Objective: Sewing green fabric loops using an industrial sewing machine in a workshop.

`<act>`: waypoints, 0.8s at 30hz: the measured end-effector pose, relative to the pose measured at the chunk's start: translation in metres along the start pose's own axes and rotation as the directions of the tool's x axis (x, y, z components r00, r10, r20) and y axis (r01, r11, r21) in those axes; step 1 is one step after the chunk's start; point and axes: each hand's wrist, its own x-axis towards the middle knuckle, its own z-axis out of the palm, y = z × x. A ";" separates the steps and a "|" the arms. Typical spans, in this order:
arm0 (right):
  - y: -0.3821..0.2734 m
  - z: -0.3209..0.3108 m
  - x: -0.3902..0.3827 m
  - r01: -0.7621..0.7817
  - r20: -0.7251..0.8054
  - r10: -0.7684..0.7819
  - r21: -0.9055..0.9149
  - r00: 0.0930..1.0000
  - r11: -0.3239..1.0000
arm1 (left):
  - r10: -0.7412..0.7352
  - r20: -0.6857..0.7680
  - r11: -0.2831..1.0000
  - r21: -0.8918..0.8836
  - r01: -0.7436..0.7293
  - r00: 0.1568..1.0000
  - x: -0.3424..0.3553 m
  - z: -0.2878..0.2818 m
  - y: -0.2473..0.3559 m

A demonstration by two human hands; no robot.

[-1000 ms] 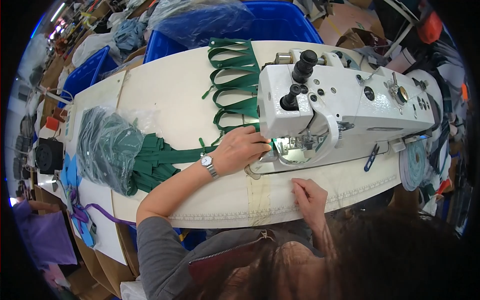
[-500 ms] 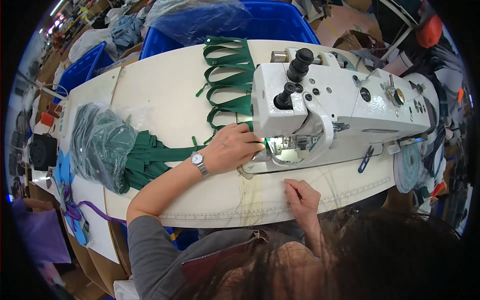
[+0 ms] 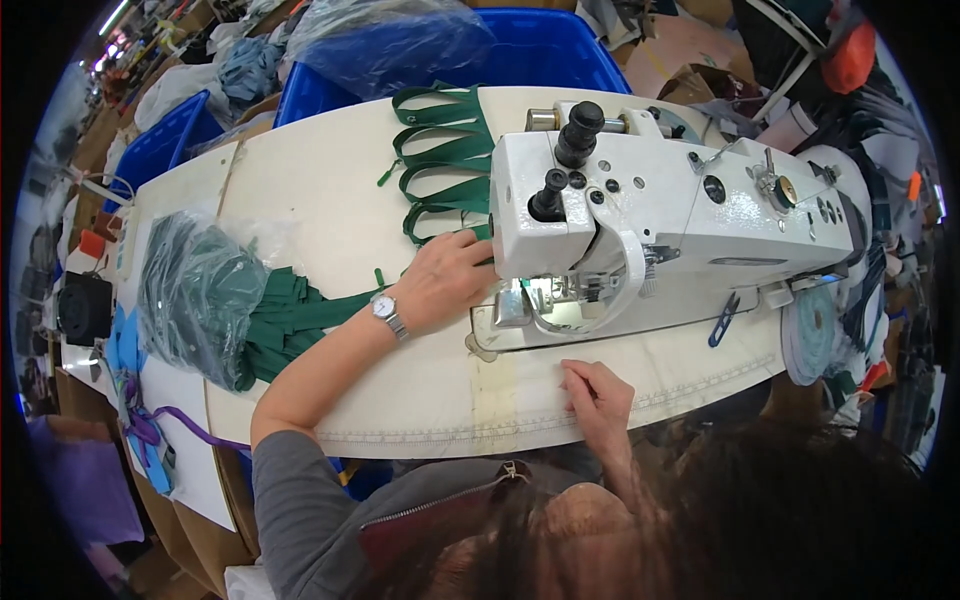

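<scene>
A white sewing machine [image 3: 640, 200] stands on the pale table. My left hand [image 3: 445, 282], with a watch on its wrist, is closed on a green strap [image 3: 350, 309] just left of the machine's lit needle area. Its fingertips are partly hidden by the machine head. That strap runs back to a heap of green straps [image 3: 290, 325] spilling from a clear plastic bag [image 3: 195, 295]. Beyond the hand, a chain of looped green straps [image 3: 440, 150] lies against the machine. My right hand [image 3: 600, 400] rests at the table's near edge, fingers curled, nothing visible in them.
Small blue thread snips [image 3: 724, 320] lie right of the needle area. A printed ruler strip [image 3: 400, 440] follows the table's near edge. A large blue bin [image 3: 550, 50] stands behind the table. A roll of pale tape [image 3: 812, 335] sits at the right end.
My left hand has shifted slightly up and left, away from the needle area. The looped chain sits nearer the machine head, with fewer loops showing. My right hand stays curled in place.
</scene>
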 end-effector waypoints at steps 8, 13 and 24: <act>-0.011 0.017 0.003 0.081 0.113 -0.085 0.039 0.990 0.996 | -0.587 0.095 0.657 -0.526 0.541 0.804 -0.049 -0.060 0.031; -0.041 0.069 0.013 -0.210 0.450 -0.022 0.459 0.893 0.863 | -0.410 0.010 0.668 -0.677 0.309 0.912 -0.038 -0.040 0.073; -0.038 0.084 -0.002 -0.304 0.415 0.079 0.511 0.906 0.804 | -0.169 -0.276 0.876 -0.481 0.016 0.946 -0.036 -0.026 0.085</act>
